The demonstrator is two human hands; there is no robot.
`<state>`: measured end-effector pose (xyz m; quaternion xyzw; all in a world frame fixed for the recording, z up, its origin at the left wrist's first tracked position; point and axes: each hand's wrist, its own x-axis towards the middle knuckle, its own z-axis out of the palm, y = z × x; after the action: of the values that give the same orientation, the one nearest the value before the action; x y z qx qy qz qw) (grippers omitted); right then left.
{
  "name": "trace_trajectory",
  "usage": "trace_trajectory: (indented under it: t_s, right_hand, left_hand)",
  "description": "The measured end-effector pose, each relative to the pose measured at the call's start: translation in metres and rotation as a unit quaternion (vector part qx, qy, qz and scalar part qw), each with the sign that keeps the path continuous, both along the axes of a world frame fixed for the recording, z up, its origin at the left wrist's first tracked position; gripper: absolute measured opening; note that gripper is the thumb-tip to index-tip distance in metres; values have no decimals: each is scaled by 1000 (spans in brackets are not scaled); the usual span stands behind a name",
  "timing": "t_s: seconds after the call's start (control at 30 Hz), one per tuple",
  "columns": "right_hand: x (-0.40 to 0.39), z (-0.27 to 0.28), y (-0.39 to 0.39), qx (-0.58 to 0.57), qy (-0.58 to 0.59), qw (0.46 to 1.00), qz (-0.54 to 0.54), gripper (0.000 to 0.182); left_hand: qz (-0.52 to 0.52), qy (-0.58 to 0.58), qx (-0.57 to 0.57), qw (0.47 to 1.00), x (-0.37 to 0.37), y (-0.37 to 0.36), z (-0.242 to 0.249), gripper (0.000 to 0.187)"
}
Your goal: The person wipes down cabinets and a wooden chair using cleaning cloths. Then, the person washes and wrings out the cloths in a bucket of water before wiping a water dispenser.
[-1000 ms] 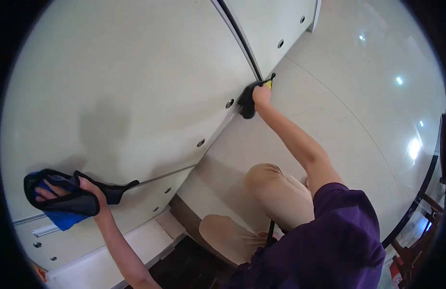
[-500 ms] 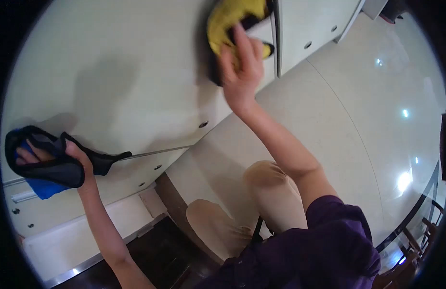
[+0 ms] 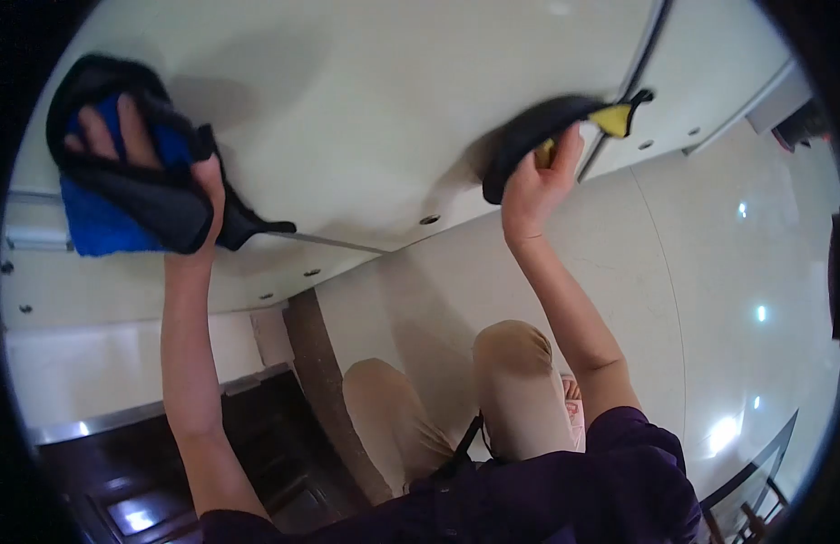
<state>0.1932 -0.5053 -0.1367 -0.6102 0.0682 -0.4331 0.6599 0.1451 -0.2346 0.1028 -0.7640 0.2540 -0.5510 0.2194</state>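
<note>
My left hand (image 3: pixel 121 140) holds a blue cloth with dark grey, black-edged folds (image 3: pixel 112 213) against the pale panel (image 3: pixel 366 118) on the left; its fingers lie over the blue side. On the right, my right hand (image 3: pixel 542 186) grips a black and yellow cloth (image 3: pixel 538 127) pressed to the same panel, near the dark vertical gap at its right edge. The thumb and fingers close on the cloth's yellow inner side. One corner of that cloth sticks out to the right across the gap.
Small round holes (image 3: pixel 429 219) line the panel's lower edge. Below it are my bent knees (image 3: pixel 515 390) and the glossy pale floor (image 3: pixel 620 263). A dark wooden door (image 3: pixel 166 480) is at the lower left, dark furniture (image 3: pixel 756 521) at the lower right.
The right hand with the yellow and black cloth has moved right and down across the panel. My left hand and the blue cloth appear higher and slightly to the right; the view has shifted too.
</note>
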Motion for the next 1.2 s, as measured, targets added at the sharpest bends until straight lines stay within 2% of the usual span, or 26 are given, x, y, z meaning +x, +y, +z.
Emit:
trace_trajectory:
  t_s: [0.07,0.13,0.23,0.3,0.33,0.4,0.47,0.53,0.57,0.63,0.67,0.77,0.87,0.93,0.97,1.07,1.13,1.17,1.2]
  right_hand:
    - [-10,33,18,-137,-94,986,13,57]
    - [-4,-1,27,-243,-177,953,38,51]
    - [-28,-106,14,-398,-25,903,157,37]
    - [-34,-174,-7,-421,101,879,198,29]
    - [-32,-205,-15,-364,174,897,180,24]
    - [-29,-195,-18,-258,221,937,79,26]
    - [-31,-169,-8,-219,232,944,84,27]
    - [-40,-110,14,-195,84,970,116,31]
    - [-41,-84,27,-165,47,972,160,36]
    - [-47,-43,55,-188,4,964,188,36]
    - [-49,-34,65,-206,-23,959,193,35]
    - [-48,-80,79,-361,-31,881,304,33]
    - [-46,-164,70,-441,-11,852,283,34]
    - [-41,-195,62,-445,60,842,300,32]
    - [-47,-193,59,-447,102,835,304,31]
    - [-65,-182,75,-363,186,869,281,32]
    - [-67,-195,110,-173,327,869,329,33]
    - [-71,-198,129,-73,395,848,347,35]
    - [-71,-183,149,-58,462,808,360,38]
  left_hand:
    - [-15,3,-21,1000,2,-6,0,75]
    - [-26,-3,-7,1000,2,-6,-3,69]
    - [-45,3,-12,999,4,-5,-2,66]
    - [-66,16,-19,997,5,-3,-2,67]
    - [-73,18,-25,997,5,-2,-2,67]
    - [-87,22,-40,995,5,-6,-3,68]
    - [-90,13,-38,995,8,-5,-5,69]
    - [-84,4,-9,996,7,-3,-3,69]
    - [-59,-4,-17,998,5,-6,-3,69]
    - [5,-35,70,997,10,16,6,76]
    - [-1,-36,71,997,11,17,6,76]
    - [-36,-36,68,996,18,22,6,75]
    - [-68,-38,56,995,24,23,0,73]
    - [-73,-25,43,996,24,23,0,70]
    - [-71,-11,35,997,20,21,0,69]
    - [-66,29,-4,997,12,14,-3,69]
    - [-81,60,-45,994,10,9,-5,72]
    - [-53,82,-59,993,1,4,-4,72]
    - [-27,105,-72,991,-5,1,-3,72]
